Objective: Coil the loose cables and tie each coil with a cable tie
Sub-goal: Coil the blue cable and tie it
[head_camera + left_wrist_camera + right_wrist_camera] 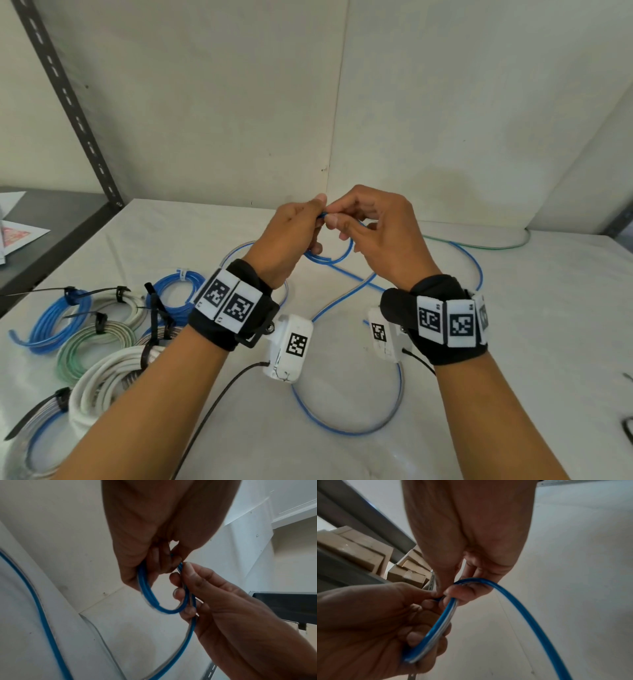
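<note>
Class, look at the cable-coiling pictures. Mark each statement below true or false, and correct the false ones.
1. Both hands grip the blue cable. True: the left hand and right hand meet on its small loop.
2. The whole blue cable is already coiled. False: most of it trails loose over the table.
3. Tied coils lie to the person's left. True.
4. The right hand holds a cable tie. False: it pinches only the cable.

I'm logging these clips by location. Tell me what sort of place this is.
Probably a storeroom or workshop corner. A slotted metal shelf upright rises beside a white-covered table, cardboard boxes sit stacked on racking, and tied cable coils lie on the table.
</note>
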Tool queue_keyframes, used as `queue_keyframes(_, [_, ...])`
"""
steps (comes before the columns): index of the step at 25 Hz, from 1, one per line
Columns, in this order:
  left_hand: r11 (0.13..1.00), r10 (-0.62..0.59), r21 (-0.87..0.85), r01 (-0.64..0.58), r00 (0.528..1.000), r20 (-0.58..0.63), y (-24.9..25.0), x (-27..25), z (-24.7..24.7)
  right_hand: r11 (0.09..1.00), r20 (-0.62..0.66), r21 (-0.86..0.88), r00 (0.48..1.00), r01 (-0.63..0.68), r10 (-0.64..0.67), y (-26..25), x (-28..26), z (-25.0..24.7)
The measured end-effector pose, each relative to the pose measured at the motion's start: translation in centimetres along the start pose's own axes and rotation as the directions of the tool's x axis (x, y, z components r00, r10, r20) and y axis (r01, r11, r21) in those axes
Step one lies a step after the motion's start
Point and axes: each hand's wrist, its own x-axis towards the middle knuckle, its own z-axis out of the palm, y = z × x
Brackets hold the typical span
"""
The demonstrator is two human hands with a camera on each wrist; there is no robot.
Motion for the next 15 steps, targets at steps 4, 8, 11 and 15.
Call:
queue_keyframes(4, [0.988,0.014,-0.154,-0.032,0.993,-0.119,0.2,0.3,-0.2,0.981,-0.07,0.187,0.995,-0.056,0.071,0.4,-0.2,0.8])
queue_keyframes(8, [0.95,0.001,-0.299,-0.092,0.956,-0.292,0.6,0.9,-1.4,0.95,-0.201,0.304,0.969,-0.076,0.142,-0.1,-0.3,2.5])
queue_keyframes(11, [0.894,-0.053,-0.438,-0.1,0.945,-0.324,0.9,1.0,-1.5,0.942,-0.19,0.326,0.971,-0.079,0.148,-0.3,-0.5,3.5])
queue_keyframes(15, [0.725,-0.124,-0.68,-0.109,0.951,-0.284,0.9,0.9,-1.4,0.912,-0.231,0.404,0.957,-0.071,0.177,-0.2,-0.5,3.9])
